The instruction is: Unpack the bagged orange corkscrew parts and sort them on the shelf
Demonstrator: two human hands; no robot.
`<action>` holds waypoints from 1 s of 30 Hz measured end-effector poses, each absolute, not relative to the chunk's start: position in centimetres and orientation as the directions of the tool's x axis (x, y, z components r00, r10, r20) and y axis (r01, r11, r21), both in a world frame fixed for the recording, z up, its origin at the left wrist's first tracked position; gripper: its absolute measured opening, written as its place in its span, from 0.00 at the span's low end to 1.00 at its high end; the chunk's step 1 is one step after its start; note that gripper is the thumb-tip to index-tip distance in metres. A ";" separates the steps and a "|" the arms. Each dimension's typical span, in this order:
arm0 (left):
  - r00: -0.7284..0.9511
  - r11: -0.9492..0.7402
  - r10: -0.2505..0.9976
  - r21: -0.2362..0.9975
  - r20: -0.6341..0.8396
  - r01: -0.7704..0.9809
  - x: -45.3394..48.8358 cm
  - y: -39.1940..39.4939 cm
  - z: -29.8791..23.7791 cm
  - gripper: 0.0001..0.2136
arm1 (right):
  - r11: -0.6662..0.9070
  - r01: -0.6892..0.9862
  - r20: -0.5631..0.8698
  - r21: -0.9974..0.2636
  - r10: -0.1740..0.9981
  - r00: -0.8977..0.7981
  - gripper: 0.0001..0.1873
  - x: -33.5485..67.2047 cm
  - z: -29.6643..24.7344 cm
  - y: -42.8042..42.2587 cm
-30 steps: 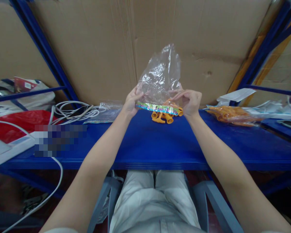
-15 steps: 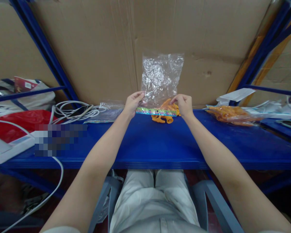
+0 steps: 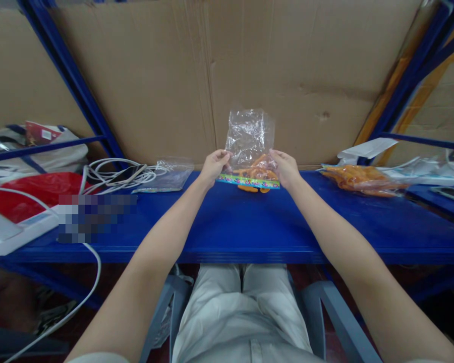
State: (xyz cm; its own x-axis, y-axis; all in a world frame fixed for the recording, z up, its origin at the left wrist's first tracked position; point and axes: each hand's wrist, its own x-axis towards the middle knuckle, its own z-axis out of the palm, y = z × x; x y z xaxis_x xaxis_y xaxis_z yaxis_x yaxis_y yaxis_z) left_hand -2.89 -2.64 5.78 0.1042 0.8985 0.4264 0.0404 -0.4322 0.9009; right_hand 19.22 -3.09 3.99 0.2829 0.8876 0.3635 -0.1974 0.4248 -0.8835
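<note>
My left hand (image 3: 214, 166) and my right hand (image 3: 285, 167) each pinch one side of a clear plastic bag (image 3: 249, 138) that stands upright over the blue shelf (image 3: 249, 227). A colourful printed strip (image 3: 248, 180) runs along the bag's lower edge between my hands. Orange plastic pieces (image 3: 256, 171) show through the bag's lower part, and some poke out below the strip onto the shelf. Both hands are closed on the bag's sides.
A second bag of orange pieces (image 3: 363, 177) lies at the right with white papers (image 3: 366, 148) behind it. Coiled white cables (image 3: 117, 173), empty clear bags (image 3: 166, 176), a red bag (image 3: 38, 187) and a white device (image 3: 11, 232) lie left. Cardboard (image 3: 227, 65) backs the shelf.
The bag has dropped lower and moved away from me, and it looks flatter and smaller. The orange pieces now sit mostly inside it, with less hanging below the strip.
</note>
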 end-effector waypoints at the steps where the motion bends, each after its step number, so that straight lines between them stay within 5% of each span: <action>1: 0.107 -0.431 0.899 0.901 0.424 0.048 -2.9 -2.6 5.8 0.09 | 0.409 -0.216 0.345 -0.887 0.896 0.279 0.12 19.3 4.0 -3.1; 15: 0.035 -0.365 0.930 0.930 0.366 -0.026 -2.7 -2.8 5.9 0.07 | 0.418 -0.175 0.324 -0.891 0.858 0.399 0.13 19.3 4.0 -3.1; 20: 0.094 -0.350 0.932 0.937 0.350 -0.024 -2.9 -2.5 5.9 0.18 | 0.476 -0.067 0.428 -0.877 0.836 0.343 0.13 18.8 3.8 -3.3; 30: -0.111 -0.403 0.907 0.914 0.407 0.055 -2.1 -2.6 5.7 0.18 | 0.512 -0.168 0.431 -0.842 0.827 0.361 0.13 17.9 4.3 -3.6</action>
State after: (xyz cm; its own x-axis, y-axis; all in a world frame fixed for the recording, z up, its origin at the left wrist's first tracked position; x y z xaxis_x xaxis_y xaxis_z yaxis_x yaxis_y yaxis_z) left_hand -2.10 -2.64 5.73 -0.1113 0.9068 0.4067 0.0554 -0.4029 0.9136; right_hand 17.91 -3.55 4.32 0.3611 0.8270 0.4309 -0.1682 0.5123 -0.8422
